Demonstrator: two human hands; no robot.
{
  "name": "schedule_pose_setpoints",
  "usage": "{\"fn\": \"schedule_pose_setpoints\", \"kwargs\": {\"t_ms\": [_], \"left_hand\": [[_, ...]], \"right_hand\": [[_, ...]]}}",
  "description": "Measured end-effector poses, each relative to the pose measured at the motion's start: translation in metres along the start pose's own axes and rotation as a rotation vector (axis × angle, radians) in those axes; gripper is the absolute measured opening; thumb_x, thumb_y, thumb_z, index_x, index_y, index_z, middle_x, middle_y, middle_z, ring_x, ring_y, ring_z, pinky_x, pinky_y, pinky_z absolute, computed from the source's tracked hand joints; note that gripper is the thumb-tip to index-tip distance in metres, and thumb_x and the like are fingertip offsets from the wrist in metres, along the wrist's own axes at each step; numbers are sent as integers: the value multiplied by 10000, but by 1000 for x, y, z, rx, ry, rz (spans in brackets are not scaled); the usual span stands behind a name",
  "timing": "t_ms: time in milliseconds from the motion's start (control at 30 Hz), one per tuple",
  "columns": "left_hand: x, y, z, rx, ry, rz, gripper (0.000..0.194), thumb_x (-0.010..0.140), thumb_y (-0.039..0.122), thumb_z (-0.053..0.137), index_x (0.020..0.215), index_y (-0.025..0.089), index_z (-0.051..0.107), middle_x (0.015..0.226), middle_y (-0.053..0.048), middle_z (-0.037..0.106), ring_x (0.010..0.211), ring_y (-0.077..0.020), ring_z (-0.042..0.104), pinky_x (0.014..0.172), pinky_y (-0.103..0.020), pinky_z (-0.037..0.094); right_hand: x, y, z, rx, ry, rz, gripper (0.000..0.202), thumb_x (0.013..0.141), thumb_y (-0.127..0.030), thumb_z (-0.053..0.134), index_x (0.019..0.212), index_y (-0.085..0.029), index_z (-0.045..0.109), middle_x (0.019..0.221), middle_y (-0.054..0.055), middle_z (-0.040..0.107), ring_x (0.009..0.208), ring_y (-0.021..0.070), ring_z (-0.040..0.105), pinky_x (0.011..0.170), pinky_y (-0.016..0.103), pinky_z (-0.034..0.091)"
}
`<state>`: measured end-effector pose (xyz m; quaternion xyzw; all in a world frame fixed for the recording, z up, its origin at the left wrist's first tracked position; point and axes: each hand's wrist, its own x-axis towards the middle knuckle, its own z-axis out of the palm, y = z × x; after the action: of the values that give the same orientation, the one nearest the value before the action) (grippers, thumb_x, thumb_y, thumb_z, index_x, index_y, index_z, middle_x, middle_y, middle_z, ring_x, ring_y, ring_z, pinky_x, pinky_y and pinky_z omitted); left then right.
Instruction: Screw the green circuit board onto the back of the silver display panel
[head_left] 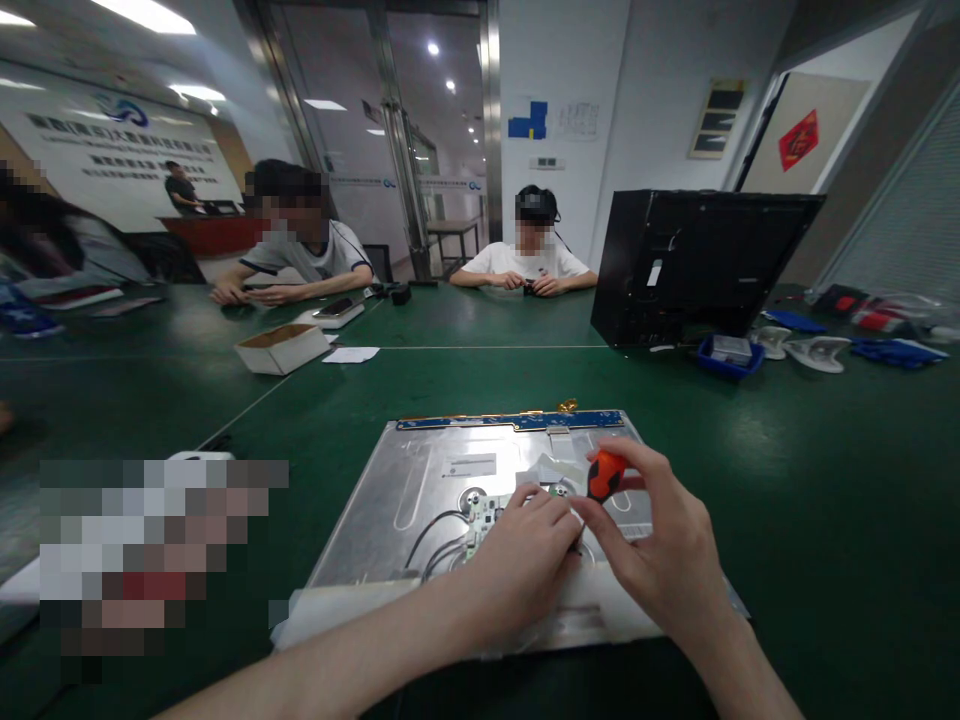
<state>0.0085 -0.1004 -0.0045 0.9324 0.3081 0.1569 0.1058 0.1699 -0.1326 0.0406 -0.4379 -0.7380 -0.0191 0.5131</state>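
A silver metal panel (431, 460), like the back of a display, lies flat on the table in front of me. Along its far edge runs a narrow blue circuit strip (517, 421). My right hand (671, 530) grips the orange and black handle of a screwdriver (606, 474), its shaft slanting down toward the panel. Beside the shaft, my left hand (525, 545) rests over a small green circuit board (481, 518) with its fingers bent together; whatever they pinch is hidden. Black cables (433, 528) curve from that board's left side. Whitish film (337, 615) covers the near edge.
Behind the panel to the right stands a black monitor-like casing (705, 265), with a blue tray (729, 357) beside it. An open white box (283, 347) and paper (351, 355) are at left. Across the green table (480, 375) sit two people, hands on small objects.
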Motion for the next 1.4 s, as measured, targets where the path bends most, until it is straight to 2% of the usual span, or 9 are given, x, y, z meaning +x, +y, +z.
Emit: {"fn": "schedule_pose_setpoints", "kwargs": {"t_ms": [67,200,467,733,967,1167,1400], "left_hand": [[0,-1,-3,-8,-15,15,171,881,115,548,1041,165,583,1099,-98,659,1059,-268,597,1045,-487,340],[0,-1,-6,0,-20,36,238,865,127,548,1097,177,565,1121,-99,646,1081,-278,583,1040,-488,343],[0,0,-2,59,16,43,167,872,127,523,1025,153,584,1042,-105,659,992,-272,602,1026,-488,366],[0,0,2,94,35,59,201,905,147,508,1087,153,591,1084,-112,669,1024,-276,608,1021,-488,371],[1,0,2,115,28,45,179,929,150,533,1098,131,591,1101,-117,668,1050,-281,604,1031,-475,362],[1,2,1,140,27,37,151,938,162,532,1067,122,598,1067,-108,670,1009,-281,609,1044,-486,354],[0,1,3,165,15,39,168,941,164,528,1092,123,588,1101,-122,663,1049,-287,601,1058,-491,343]], "right_hand": [[0,0,0,-8,20,1,354,904,-224,600,1234,-237,473,1015,63,665,828,189,673,691,329,590],[2,-1,-3,-22,-19,-13,339,931,-164,514,1262,-237,507,1104,91,623,930,203,654,746,348,581],[3,-2,-4,-19,-65,-40,451,927,-153,523,1365,-235,460,1165,94,659,975,204,662,785,344,582],[-3,-2,2,43,-27,58,446,902,-205,573,1314,-231,404,1098,88,705,796,201,716,667,340,608],[1,-1,0,16,-70,-23,413,942,-177,516,1342,-223,427,1138,95,649,875,178,666,694,306,600],[0,-2,-1,14,-68,-25,427,940,-159,524,1350,-214,420,1106,86,645,856,164,653,693,295,592],[1,-2,-1,14,-74,-13,414,941,-163,524,1341,-207,424,1105,78,645,843,153,652,696,283,582]]}}
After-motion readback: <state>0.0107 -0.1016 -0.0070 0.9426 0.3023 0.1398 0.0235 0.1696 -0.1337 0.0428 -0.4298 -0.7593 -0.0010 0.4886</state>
